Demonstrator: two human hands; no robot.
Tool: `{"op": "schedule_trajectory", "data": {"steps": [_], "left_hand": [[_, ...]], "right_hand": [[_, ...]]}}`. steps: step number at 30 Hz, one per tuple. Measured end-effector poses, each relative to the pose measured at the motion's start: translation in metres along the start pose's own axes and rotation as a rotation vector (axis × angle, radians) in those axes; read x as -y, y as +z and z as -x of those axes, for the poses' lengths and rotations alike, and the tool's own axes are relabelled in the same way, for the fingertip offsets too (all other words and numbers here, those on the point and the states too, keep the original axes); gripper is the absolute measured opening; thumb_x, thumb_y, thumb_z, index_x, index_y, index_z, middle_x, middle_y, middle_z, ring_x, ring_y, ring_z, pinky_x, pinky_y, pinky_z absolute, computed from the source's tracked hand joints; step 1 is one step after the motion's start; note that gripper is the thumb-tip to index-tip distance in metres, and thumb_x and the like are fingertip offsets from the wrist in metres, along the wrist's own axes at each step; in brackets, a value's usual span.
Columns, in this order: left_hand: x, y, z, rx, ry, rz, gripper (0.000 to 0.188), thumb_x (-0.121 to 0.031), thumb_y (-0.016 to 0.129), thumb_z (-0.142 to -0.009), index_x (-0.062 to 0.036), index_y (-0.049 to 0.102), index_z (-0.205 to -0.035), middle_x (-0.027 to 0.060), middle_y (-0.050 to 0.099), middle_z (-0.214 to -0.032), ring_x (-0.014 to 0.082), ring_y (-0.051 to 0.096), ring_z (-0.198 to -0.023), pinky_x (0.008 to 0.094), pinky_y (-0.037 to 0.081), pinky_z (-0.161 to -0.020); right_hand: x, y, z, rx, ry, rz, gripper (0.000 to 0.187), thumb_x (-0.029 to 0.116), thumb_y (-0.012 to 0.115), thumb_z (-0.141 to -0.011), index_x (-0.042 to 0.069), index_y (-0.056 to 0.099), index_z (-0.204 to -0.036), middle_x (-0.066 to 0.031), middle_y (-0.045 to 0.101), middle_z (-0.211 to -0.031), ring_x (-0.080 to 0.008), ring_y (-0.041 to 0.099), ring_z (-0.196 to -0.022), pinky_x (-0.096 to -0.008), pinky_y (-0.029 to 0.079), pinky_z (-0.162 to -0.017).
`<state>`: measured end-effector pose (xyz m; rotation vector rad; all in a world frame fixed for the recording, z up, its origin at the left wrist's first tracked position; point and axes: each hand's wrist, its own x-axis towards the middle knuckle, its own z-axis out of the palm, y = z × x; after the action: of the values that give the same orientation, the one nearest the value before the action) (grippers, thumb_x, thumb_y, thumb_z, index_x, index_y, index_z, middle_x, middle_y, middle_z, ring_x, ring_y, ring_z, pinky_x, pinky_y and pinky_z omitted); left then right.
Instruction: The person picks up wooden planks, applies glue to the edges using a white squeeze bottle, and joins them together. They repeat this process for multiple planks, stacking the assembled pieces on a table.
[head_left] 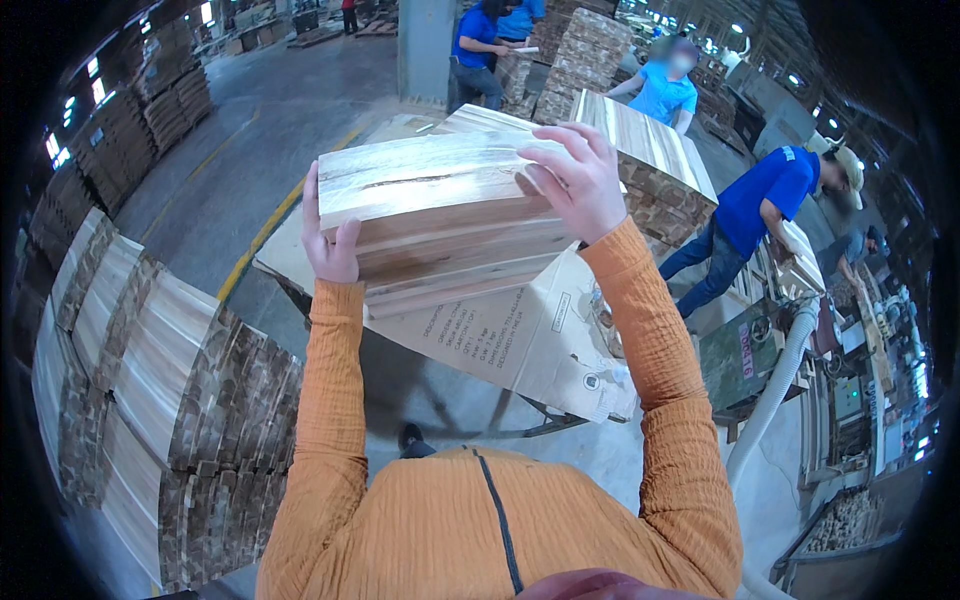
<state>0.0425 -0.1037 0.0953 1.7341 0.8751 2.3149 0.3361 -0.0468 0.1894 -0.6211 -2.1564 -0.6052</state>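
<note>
A short pale wooden board (420, 177) with a dark lengthwise crack is tilted up in front of me. My left hand (334, 235) grips its left end, fingers up along the edge and thumb on the near side. At the right end, my right hand (575, 180) curls its fingers over the upper face; that thumb is hidden. Under and behind the held board lies a stack of similar wooden boards (470, 250), partly covered by it. The stack rests on a flattened cardboard sheet (500, 335) with dark printing, spread over a work table.
Tall stacks of wooden boards (160, 350) stand on the floor at my left. Beyond the table is another board pile (655, 170). Co-workers in blue shirts (765, 195) stand at the right and back. A green machine (745, 355) with a pale hose (775, 385) is at right.
</note>
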Motion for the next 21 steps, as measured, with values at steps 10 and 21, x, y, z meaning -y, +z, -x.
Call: {"op": "schedule_trajectory", "data": {"steps": [10, 21], "left_hand": [[-0.002, -0.001, 0.001, -0.003, 0.017, -0.031, 0.075, -0.030, 0.060, -0.079, 0.0048, 0.033, -0.139, 0.0173, 0.044, -0.136, 0.0246, 0.043, -0.125, 0.0352, 0.030, -0.106], [0.000, -0.004, 0.001, -0.004, 0.011, -0.063, 0.077, -0.034, 0.061, -0.078, 0.0031, 0.034, -0.139, 0.0173, 0.046, -0.135, 0.0252, 0.044, -0.124, 0.0355, 0.032, -0.105]], "right_hand": [[-0.007, 0.003, -0.023, 0.079, -0.226, 0.053, 0.002, 0.021, 0.068, -0.074, 0.019, 0.068, -0.075, 0.0085, 0.062, -0.082, -0.0154, 0.054, -0.091, -0.0347, 0.041, -0.086], [-0.003, 0.002, -0.031, 0.095, -0.349, 0.130, 0.008, 0.018, 0.066, -0.070, 0.015, 0.060, -0.067, 0.0051, 0.058, -0.075, -0.0152, 0.054, -0.090, -0.0349, 0.042, -0.083]]}}
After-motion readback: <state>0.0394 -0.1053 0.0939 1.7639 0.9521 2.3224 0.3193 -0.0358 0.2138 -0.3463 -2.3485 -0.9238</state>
